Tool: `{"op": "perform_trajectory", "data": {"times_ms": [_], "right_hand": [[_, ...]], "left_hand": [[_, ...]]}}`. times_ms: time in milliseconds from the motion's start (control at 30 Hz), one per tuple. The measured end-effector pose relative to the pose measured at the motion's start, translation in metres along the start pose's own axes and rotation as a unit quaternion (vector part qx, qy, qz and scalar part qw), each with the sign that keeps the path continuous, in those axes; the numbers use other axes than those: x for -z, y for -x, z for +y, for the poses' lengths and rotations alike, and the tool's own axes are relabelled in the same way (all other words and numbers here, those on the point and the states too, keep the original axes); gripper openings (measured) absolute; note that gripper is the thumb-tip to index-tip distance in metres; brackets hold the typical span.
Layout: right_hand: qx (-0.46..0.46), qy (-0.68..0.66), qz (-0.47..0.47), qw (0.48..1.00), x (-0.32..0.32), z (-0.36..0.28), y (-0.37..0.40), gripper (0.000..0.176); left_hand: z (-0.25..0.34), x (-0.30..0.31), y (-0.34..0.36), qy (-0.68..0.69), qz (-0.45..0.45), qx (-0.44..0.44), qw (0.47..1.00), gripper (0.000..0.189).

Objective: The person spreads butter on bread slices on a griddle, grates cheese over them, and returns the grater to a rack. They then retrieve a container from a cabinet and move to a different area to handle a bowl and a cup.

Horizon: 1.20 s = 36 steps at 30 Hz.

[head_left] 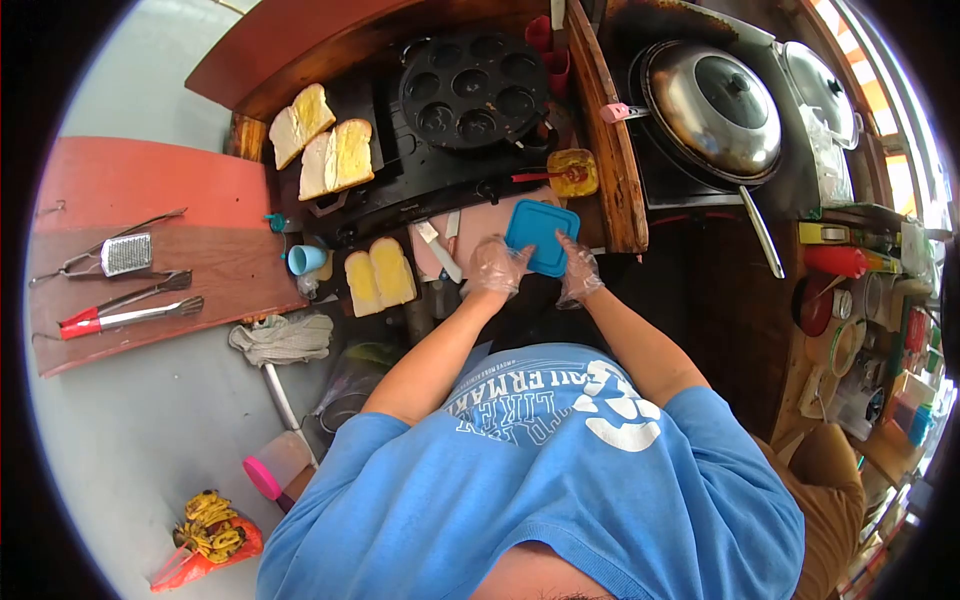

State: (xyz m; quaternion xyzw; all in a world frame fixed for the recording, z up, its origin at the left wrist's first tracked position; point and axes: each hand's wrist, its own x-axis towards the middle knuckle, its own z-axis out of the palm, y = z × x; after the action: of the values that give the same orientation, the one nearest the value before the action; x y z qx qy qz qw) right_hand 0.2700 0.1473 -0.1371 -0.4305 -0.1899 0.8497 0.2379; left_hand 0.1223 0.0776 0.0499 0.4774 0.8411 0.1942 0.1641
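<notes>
My left hand, in a clear plastic glove, grips the left edge of a square blue plastic lid. On its right edge, the gloved fingers of my right hand are pressed. Whether a container sits under the lid is hidden. A pink board lies beneath and left of it, bearing a white-bladed knife. Just above the lid stands a small tub of yellow spread with a red utensil in it. Spread bread slices lie left of my left hand.
A round-welled black pan sits on the stove, with more bread to its left. A wooden divider separates it from a lidded wok whose handle juts out. Tongs hang at left; a blue cup stands nearby.
</notes>
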Motion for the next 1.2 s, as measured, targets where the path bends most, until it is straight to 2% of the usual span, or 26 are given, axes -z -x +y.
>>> {"op": "perform_trajectory", "data": {"times_ms": [33, 133, 200, 333, 400, 467, 533, 567, 600, 633, 667, 700, 733, 767, 833, 867, 900, 933, 967, 1000, 1033, 1067, 1100, 1133, 1167, 1200], "right_hand": [[0.014, 0.032, 0.008, 0.999, -0.002, 0.000, 0.004, 0.067], [0.044, 0.097, 0.019, 0.994, -0.003, 0.000, 0.001, 0.074], [0.003, 0.176, 0.060, 0.983, 0.014, 0.010, -0.013, 0.079], [0.010, 0.143, 0.049, 0.988, -0.003, -0.006, 0.004, 0.079], [0.011, 0.241, 0.086, 0.967, -0.005, -0.012, 0.006, 0.076], [0.028, 0.225, 0.056, 0.972, -0.007, -0.017, 0.008, 0.074], [0.045, 0.209, 0.025, 0.977, -0.012, -0.022, 0.014, 0.071], [0.014, 0.147, 0.011, 0.989, -0.017, -0.026, 0.020, 0.071], [-0.016, 0.084, -0.004, 0.996, -0.021, -0.033, 0.025, 0.070], [-0.014, 0.082, -0.003, 0.997, -0.025, -0.040, 0.030, 0.070], [-0.029, -0.012, -0.040, 0.999, -0.029, -0.045, 0.035, 0.071], [-0.044, -0.106, -0.077, 0.990, -0.033, -0.049, 0.041, 0.071], [-0.044, -0.108, -0.077, 0.990, -0.036, -0.051, 0.043, 0.071], [-0.041, -0.101, -0.092, 0.990, -0.037, -0.053, 0.042, 0.071], [-0.041, -0.093, -0.107, 0.989, -0.028, -0.047, 0.034, 0.071], [0.052, 0.110, -0.100, 0.987, -0.010, -0.032, 0.019, 0.067], [0.143, 0.308, -0.090, 0.936, 0.000, -0.022, 0.012, 0.062], [0.140, 0.308, -0.091, 0.937, -0.002, -0.023, 0.014, 0.062], [0.060, 0.226, -0.063, 0.970, -0.007, -0.029, 0.019, 0.060], [-0.019, 0.141, -0.034, 0.989, -0.012, -0.036, 0.024, 0.057], [-0.019, 0.140, -0.034, 0.989, -0.012, -0.042, 0.030, 0.057], [-0.035, 0.078, -0.052, 0.995, -0.010, -0.048, 0.038, 0.057], [-0.052, 0.016, -0.072, 0.996, -0.008, -0.053, 0.045, 0.056], [-0.053, 0.018, -0.074, 0.996, -0.014, -0.062, 0.057, 0.056], [-0.068, -0.031, -0.085, 0.994, -0.022, -0.074, 0.071, 0.058], [-0.083, -0.080, -0.095, 0.989, -0.025, -0.079, 0.082, 0.059]], "left_hand": [[0.002, 0.004, -0.003, -0.026, -0.129, 0.131, 0.983, 0.065], [-0.005, 0.003, -0.009, -0.056, -0.113, 0.106, 0.986, 0.064], [-0.006, 0.006, -0.012, -0.053, -0.119, 0.110, 0.985, 0.065], [-0.006, 0.010, -0.014, -0.068, -0.132, 0.116, 0.982, 0.069], [-0.005, 0.012, -0.014, -0.047, -0.128, 0.120, 0.983, 0.065], [-0.011, -0.003, -0.012, -0.026, -0.128, 0.124, 0.984, 0.060], [-0.034, -0.045, -0.010, 0.240, -0.081, 0.193, 0.948, 0.048], [-0.026, -0.040, -0.009, 0.240, -0.081, 0.192, 0.948, 0.048], [-0.019, -0.034, -0.006, 0.373, -0.118, 0.236, 0.889, 0.042], [-0.011, -0.027, -0.004, 0.497, -0.154, 0.276, 0.808, 0.037], [-0.009, -0.023, -0.002, 0.495, -0.156, 0.275, 0.809, 0.037], [-0.007, -0.019, 0.001, 0.520, -0.176, 0.284, 0.786, 0.038], [-0.004, -0.014, 0.004, 0.544, -0.196, 0.293, 0.762, 0.038], [0.001, -0.005, 0.006, 0.543, -0.196, 0.294, 0.762, 0.038], [0.008, 0.012, 0.013, 0.592, -0.192, 0.259, 0.739, 0.036], [-0.004, 0.018, 0.018, 0.593, -0.191, 0.262, 0.737, 0.036], [-0.024, 0.028, 0.024, 0.477, -0.148, 0.165, 0.851, 0.036], [-0.036, 0.034, 0.029, 0.343, -0.099, 0.061, 0.932, 0.036], [-0.019, 0.060, 0.030, 0.482, -0.051, 0.168, 0.858, 0.034], [-0.029, 0.067, 0.033, 0.402, -0.018, 0.163, 0.901, 0.029], [-0.042, 0.073, 0.035, 0.319, 0.016, 0.157, 0.934, 0.024], [-0.056, 0.069, 0.034, 0.319, 0.015, 0.157, 0.935, 0.024], [-0.072, 0.060, 0.033, 0.154, 0.053, 0.045, 0.986, 0.018], [-0.083, 0.053, 0.031, -0.018, 0.089, -0.069, 0.994, 0.012], [-0.083, 0.049, 0.029, -0.018, 0.091, -0.067, 0.993, 0.012], [-0.077, 0.041, 0.028, -0.097, 0.048, -0.120, 0.987, 0.011]]}}
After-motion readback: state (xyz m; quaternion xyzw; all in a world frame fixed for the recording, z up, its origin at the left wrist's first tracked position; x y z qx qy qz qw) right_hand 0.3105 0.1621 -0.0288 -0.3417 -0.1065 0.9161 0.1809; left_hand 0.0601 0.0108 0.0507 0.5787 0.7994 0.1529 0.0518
